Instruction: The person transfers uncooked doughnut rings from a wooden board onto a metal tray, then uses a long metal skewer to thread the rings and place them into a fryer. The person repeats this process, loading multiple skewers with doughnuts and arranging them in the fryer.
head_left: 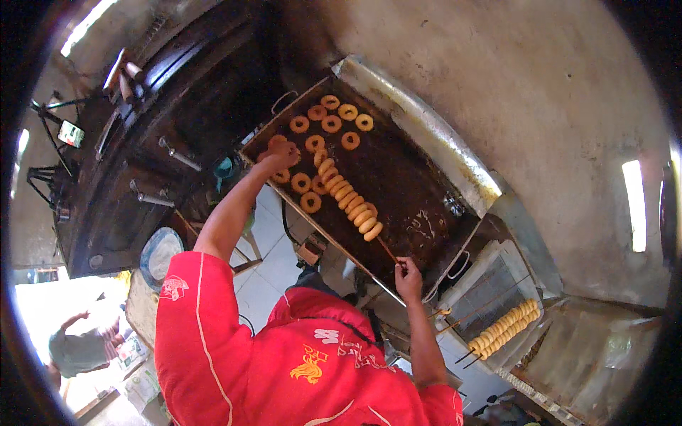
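Note:
My right hand grips the near end of a thin stick, which slants over a dark, wide frying pan. A long row of golden ring doughnuts is threaded along that stick. At the pan's left side, the fingers of my left hand are closed on a ring doughnut, mostly covered by the hand. Several loose ring doughnuts lie in the pan's far left part, around the left hand and beside the stick's far end.
Right of the pan, more doughnuts on sticks rest across a rack-like tray. A metal guard runs along the pan's far side, by the wall. A pale basin stands at left. Farther left, another person is partly visible.

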Motion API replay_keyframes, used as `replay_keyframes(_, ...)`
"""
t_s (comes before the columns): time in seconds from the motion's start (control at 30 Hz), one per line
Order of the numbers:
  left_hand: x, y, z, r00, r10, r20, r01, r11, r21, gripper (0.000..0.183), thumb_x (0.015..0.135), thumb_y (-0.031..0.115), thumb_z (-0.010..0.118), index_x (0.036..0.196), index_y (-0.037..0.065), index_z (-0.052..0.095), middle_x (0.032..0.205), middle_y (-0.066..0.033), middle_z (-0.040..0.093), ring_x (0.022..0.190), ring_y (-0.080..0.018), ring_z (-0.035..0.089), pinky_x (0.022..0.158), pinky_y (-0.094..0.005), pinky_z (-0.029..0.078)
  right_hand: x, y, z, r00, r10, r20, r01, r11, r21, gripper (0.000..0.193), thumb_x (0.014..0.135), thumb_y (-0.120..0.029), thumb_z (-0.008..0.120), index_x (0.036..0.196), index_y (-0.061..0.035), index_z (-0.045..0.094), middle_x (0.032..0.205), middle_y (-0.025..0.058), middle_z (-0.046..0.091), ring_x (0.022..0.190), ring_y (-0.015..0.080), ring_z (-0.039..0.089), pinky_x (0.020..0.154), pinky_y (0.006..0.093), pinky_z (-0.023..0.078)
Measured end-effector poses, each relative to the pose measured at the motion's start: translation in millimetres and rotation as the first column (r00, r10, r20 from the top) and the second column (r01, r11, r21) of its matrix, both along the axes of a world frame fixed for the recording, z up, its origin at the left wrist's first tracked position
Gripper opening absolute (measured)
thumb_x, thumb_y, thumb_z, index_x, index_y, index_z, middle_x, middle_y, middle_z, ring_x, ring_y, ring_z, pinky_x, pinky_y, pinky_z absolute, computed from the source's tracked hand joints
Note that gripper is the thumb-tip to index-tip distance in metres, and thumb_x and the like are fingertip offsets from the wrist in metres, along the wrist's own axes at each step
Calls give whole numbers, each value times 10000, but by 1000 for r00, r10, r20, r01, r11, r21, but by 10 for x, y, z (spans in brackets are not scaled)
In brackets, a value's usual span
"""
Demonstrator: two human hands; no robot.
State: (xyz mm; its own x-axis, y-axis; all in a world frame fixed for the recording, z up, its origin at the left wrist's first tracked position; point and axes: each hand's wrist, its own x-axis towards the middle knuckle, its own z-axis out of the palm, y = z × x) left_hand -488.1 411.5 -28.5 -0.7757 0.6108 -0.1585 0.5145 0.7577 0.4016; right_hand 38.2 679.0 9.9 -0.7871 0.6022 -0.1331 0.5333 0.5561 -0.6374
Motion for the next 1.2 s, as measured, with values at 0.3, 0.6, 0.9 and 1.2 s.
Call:
replay_keyframes(0.3, -153, 330, 97, 961, -164, -222, 153, 986, -65, 247, 944, 282, 667, 1096, 97, 728, 1037, -173, 755, 974, -396, 714, 859, -518, 572, -541, -191, 278, 993, -49, 107, 48, 999, 15, 223, 963, -225, 678, 1179, -167, 682, 955, 146, 756, 847, 399, 725, 750, 503, 559)
replay_keyframes(0.6, -801, 222, 391, 997, 7, 71, -16, 991, 135, 251, 962, 253, 631, 1038, 37, 735, 950, -213, 742, 907, -380, 732, 786, -484, 563, -746, -235, -52, 993, -23, -115, 21, 1000, -13, 231, 967, -173, 701, 1190, -114, 691, 972, 133, 754, 851, 317, 723, 783, 441, 564)
replay_keyframes(0.9, -92, -180, 2143, 983, -164, -85, 182, 930, 319, 245, 942, 247, 671, 1031, 29, 739, 828, -190, 725, 755, -352, 720, 717, -445, 560, -255, -79, -82, 952, -161, -259, 125, 981, -150, 239, 952, -244, 782, 1013, -23, 713, 883, 89, 732, 821, 185, 689, 797, 335, 541)
replay_keyframes(1.2, 1473, -173, 911, 994, -106, -27, 109, 968, 225, 181, 881, 202, 684, 973, 49, 713, 852, -237, 718, 822, -455, 707, 729, -547, 550, 504, -37, 194, 989, -130, 66, 125, 989, 79, 307, 904, -388, 804, 941, -103, 699, 781, 92, 718, 707, 270, 705, 668, 411, 534)
